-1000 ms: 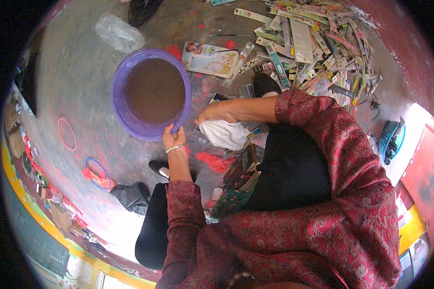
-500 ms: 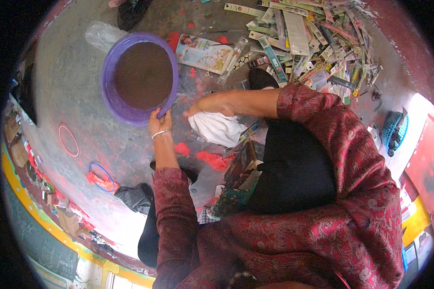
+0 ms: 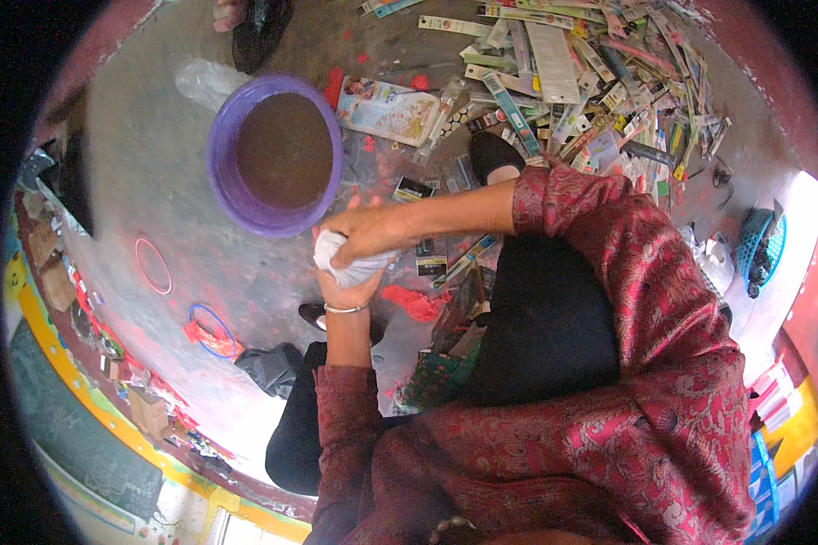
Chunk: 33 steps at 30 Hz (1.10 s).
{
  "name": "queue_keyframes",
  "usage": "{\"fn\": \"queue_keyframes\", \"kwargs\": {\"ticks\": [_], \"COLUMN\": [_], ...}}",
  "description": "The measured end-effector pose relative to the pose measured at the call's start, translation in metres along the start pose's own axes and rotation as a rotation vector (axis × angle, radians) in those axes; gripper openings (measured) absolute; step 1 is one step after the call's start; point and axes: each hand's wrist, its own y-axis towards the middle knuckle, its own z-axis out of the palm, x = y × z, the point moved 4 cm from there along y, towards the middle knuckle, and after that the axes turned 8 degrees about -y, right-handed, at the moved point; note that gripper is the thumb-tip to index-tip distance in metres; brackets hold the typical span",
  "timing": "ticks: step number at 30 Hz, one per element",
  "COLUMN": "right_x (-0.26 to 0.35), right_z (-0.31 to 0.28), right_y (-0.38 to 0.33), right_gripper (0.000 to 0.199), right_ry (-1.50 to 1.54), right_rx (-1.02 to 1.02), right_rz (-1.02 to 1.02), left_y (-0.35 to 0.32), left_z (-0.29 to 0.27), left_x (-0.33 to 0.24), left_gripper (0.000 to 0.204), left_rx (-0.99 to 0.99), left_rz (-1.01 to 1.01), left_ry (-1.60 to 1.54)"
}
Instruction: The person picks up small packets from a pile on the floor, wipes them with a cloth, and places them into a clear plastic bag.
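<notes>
Far left of the hands, a thin pink ring and a blue ring lie on the grey floor. Just beyond the hands sits a round purple plastic basin holding dark brown liquid. The left hand cups a wadded white cloth from beneath, fingers closed on it; the right hand clamps over its top. The cloth is held just clear of the basin, so the wringing looks underway rather than finished. Well to the right, flat colourful packets lie scattered.
</notes>
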Motion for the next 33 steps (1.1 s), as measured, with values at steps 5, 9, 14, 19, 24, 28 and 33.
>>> {"fn": "queue_keyframes", "kwargs": {"ticks": [5, 9, 14, 19, 24, 28, 33], "right_x": [0.025, 0.04, 0.044, 0.024, 0.025, 0.033, 0.044], "right_z": [-0.021, -0.048, -0.062, -0.074, -0.094, -0.125, -0.22], "right_y": [-0.014, -0.024, -0.032, -0.01, -0.024, -0.028, -0.108], "right_gripper": [0.035, 0.03, 0.028, 0.031, 0.015, 0.026, 0.034], "right_ry": [-0.238, -0.385, -0.352, 0.024, 0.837, 1.244, 1.287], "right_rx": [-0.076, -0.189, -0.234, -0.289, -0.021, 0.121, -0.468], "right_rz": [-0.301, -0.266, -0.26, -0.367, -0.046, -0.229, -0.306], "left_y": [-0.003, -0.024, -0.033, -0.033, -0.032, -0.033, -0.063], "left_z": [-0.028, 0.042, 0.047, 0.044, 0.073, 0.055, 0.059], "left_x": [-0.025, -0.025, -0.009, -0.025, -0.025, -0.035, -0.045], "left_gripper": [0.047, 0.045, 0.041, 0.04, 0.035, 0.032, 0.04], "left_rx": [0.003, -0.122, -0.334, -0.293, -0.137, -0.153, -0.153], "left_rz": [0.063, 0.121, 0.392, 0.357, 0.23, 0.185, 0.148], "left_ry": [0.217, 0.036, 0.394, 0.443, 0.655, 0.655, 0.489]}}
